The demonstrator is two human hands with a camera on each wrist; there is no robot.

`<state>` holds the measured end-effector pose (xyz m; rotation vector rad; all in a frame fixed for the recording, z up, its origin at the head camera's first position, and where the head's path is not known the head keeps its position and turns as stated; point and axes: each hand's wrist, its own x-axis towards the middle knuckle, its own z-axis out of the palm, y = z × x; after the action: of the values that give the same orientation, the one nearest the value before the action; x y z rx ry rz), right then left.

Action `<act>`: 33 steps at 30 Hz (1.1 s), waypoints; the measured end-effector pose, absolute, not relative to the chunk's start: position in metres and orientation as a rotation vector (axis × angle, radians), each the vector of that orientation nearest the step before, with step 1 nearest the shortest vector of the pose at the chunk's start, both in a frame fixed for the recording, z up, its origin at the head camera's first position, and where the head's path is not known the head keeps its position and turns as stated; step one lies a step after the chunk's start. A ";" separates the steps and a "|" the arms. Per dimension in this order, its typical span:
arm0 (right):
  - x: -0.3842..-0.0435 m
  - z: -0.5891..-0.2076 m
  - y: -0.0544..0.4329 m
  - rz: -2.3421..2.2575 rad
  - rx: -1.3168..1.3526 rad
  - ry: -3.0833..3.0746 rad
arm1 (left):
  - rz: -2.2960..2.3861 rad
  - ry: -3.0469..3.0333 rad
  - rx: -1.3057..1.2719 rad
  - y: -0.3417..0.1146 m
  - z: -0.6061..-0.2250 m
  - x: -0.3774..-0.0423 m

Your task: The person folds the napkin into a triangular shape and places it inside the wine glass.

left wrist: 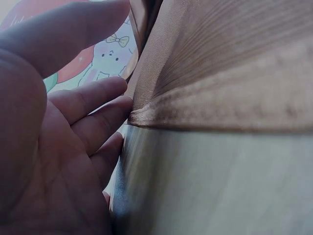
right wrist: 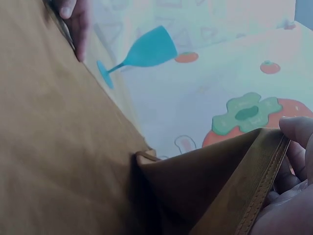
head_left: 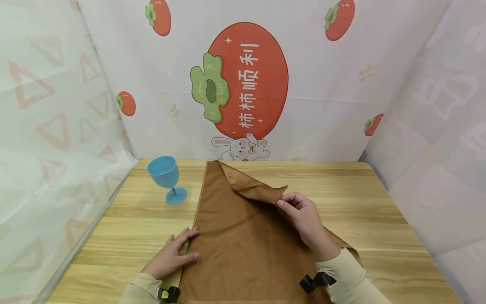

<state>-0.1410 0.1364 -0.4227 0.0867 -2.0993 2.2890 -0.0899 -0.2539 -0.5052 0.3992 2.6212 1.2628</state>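
Observation:
A brown cloth (head_left: 239, 249) with stitched hems lies spread over the middle of the table. Its far right part is lifted and folded back, showing a shinier underside. My right hand (head_left: 309, 223) pinches the raised hem between thumb and fingers; in the right wrist view the cloth (right wrist: 215, 181) hangs taut from that pinch. At the cloth's left edge, my left hand (head_left: 172, 255) rests with fingers extended, thumb and fingertips on the border. The left wrist view shows this left hand (left wrist: 68, 132) spread, its fingertips right at the hem.
A blue plastic goblet (head_left: 164, 172) stands upright at the table's far left, beyond my left hand. The wooden table (head_left: 372, 219) meets a white backdrop (head_left: 315, 76) printed with persimmons and a rabbit. Pale curtains (head_left: 49, 126) hang along both sides.

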 end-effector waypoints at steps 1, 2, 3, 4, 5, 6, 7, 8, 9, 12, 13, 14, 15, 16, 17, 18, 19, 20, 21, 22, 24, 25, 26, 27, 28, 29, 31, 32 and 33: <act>-0.140 -0.423 0.135 2.302 0.089 -2.088 | 1.263 2.620 0.401 -0.254 -0.505 -0.090; -0.139 -0.423 0.133 2.312 0.093 -2.081 | 1.263 2.618 0.401 -0.254 -0.505 -0.090; -0.138 -0.423 0.131 2.318 0.101 -2.077 | 1.261 2.617 0.400 -0.254 -0.505 -0.090; -0.137 -0.423 0.129 2.328 0.105 -2.070 | 1.258 2.617 0.399 -0.254 -0.505 -0.090; -0.136 -0.423 0.127 2.339 0.110 -2.063 | 1.257 2.616 0.398 -0.254 -0.505 -0.090; -0.135 -0.423 0.125 2.347 0.116 -2.062 | 1.256 2.616 0.396 -0.254 -0.505 -0.089; -0.134 -0.423 0.123 2.356 0.121 -2.058 | 1.256 2.615 0.395 -0.254 -0.505 -0.089; -0.133 -0.424 0.122 2.360 0.125 -2.055 | 1.255 2.615 0.393 -0.254 -0.505 -0.089; -0.133 -0.424 0.120 2.366 0.128 -2.055 | 1.255 2.615 0.393 -0.254 -0.505 -0.089; -0.131 -0.425 0.115 2.382 0.139 -2.043 | 1.263 2.611 0.402 -0.254 -0.504 -0.089; -0.130 -0.425 0.114 2.388 0.148 -2.038 | 1.268 2.609 0.407 -0.254 -0.504 -0.089; -0.130 -0.426 0.112 2.394 0.160 -2.034 | 1.270 2.607 0.411 -0.254 -0.503 -0.089; -0.129 -0.426 0.111 2.403 0.172 -2.028 | 1.273 2.605 0.415 -0.254 -0.503 -0.089; -0.128 -0.426 0.109 2.410 0.189 -2.022 | 1.274 2.604 0.419 -0.254 -0.503 -0.089; -0.128 -0.426 0.108 2.413 0.206 -2.021 | 1.273 2.606 0.422 -0.254 -0.503 -0.089; -0.127 -0.426 0.106 2.419 0.218 -2.019 | 1.274 2.607 0.424 -0.254 -0.502 -0.089; -0.126 -0.426 0.104 2.424 0.228 -2.018 | 1.271 2.610 0.425 -0.253 -0.503 -0.089; -0.126 -0.426 0.103 2.424 0.234 -2.022 | 1.267 2.615 0.426 -0.253 -0.503 -0.089; -0.125 -0.426 0.101 2.428 0.239 -2.019 | 1.267 2.617 0.427 -0.253 -0.503 -0.089; -0.125 -0.426 0.099 2.428 0.243 -2.023 | 1.268 2.620 0.429 -0.253 -0.503 -0.089; -0.123 -0.426 0.096 2.429 0.235 -2.035 | 1.271 2.623 0.428 -0.253 -0.504 -0.089; -0.123 -0.427 0.095 2.430 0.237 -2.037 | 1.271 2.625 0.427 -0.253 -0.504 -0.089; -0.123 -0.427 0.094 2.426 0.246 -2.044 | 1.275 2.623 0.427 -0.253 -0.504 -0.089; -0.122 -0.428 0.092 2.427 0.249 -2.048 | 1.279 2.621 0.424 -0.253 -0.505 -0.089; -0.122 -0.428 0.092 2.424 0.254 -2.058 | 1.279 2.622 0.423 -0.253 -0.505 -0.089; -0.122 -0.428 0.091 2.425 0.260 -2.061 | 1.279 2.622 0.422 -0.253 -0.505 -0.090; -0.121 -0.430 0.088 2.425 0.283 -2.065 | 1.282 2.617 0.419 -0.254 -0.504 -0.090; -0.121 -0.431 0.087 2.429 0.294 -2.066 | 1.285 2.614 0.416 -0.254 -0.504 -0.090; -0.120 -0.431 0.086 2.438 0.306 -2.059 | 1.284 2.612 0.414 -0.254 -0.504 -0.090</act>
<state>-0.1202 0.0860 -0.4311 0.3063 -2.0595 2.4376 -0.0902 -0.2538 -0.5041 0.4142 2.6116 1.2840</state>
